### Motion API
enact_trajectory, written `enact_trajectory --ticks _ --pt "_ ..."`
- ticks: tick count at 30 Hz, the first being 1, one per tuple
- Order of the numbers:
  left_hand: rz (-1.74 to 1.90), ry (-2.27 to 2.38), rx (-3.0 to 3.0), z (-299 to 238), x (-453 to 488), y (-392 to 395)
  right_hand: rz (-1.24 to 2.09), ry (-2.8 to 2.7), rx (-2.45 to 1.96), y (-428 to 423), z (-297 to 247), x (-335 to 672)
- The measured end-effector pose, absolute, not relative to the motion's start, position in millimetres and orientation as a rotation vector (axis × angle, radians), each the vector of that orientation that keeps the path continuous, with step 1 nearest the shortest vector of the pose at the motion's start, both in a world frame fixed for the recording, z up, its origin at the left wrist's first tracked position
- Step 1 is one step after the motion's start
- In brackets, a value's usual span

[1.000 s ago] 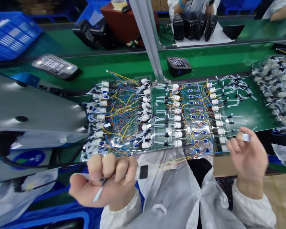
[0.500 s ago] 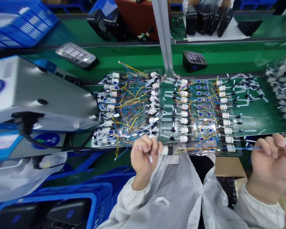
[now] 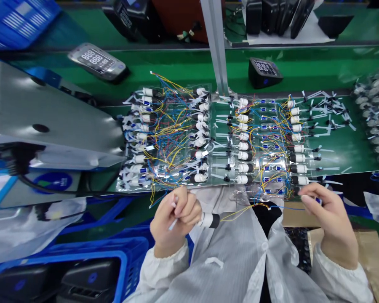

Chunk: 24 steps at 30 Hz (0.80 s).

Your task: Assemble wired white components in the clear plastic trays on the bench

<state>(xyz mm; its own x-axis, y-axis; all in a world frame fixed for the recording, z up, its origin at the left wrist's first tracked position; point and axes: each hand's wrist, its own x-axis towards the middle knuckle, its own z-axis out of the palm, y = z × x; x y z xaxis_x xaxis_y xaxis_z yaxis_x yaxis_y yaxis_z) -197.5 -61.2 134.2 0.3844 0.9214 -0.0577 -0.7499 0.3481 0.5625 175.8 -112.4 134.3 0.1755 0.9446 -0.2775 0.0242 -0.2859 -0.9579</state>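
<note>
My left hand is curled round a small white cylindrical motor with a black end, below the bench's front edge. Yellow wires trail from it toward the right, and a white strip sticks out between the fingers. My right hand is at the lower right corner of the clear plastic tray. Its thumb and fingertips close over the lowest motor there, whose black end shows while the rest is hidden. A thin blue wire runs just below these fingertips.
Another tray of wired motors lies to the left, beside a grey metal box. Loose black pieces with white strips lie on the right of the green bench. A metal post stands behind. A blue crate is lower left.
My left hand has moved down and left, bringing the motor off the tray's front edge. My right hand has moved left from the stretched blue wire to the tray's lower right corner.
</note>
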Motion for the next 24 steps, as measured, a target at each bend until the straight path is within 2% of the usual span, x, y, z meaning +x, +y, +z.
enact_trajectory --ticks 5,8,12,19,24 --pt "1.085 0.509 0.466 134.4 -196.7 -64.4 1.041 -1.775 -1.547 -89.8 128.7 132.7" --pt "1.088 0.408 0.489 133.8 -192.9 -66.3 1.026 -1.915 -1.482 -76.8 121.3 106.5" --pt "1.061 0.338 0.524 135.1 -195.6 -68.2 1.065 -1.636 -1.482 -62.7 120.5 103.0" --pt "1.131 0.476 0.454 132.6 -191.8 -58.4 1.432 -0.535 -1.244 -32.8 122.3 123.8" --pt "1.176 0.685 0.432 132.2 -188.2 -49.1 1.418 -0.367 -1.18 -24.0 114.2 128.8"
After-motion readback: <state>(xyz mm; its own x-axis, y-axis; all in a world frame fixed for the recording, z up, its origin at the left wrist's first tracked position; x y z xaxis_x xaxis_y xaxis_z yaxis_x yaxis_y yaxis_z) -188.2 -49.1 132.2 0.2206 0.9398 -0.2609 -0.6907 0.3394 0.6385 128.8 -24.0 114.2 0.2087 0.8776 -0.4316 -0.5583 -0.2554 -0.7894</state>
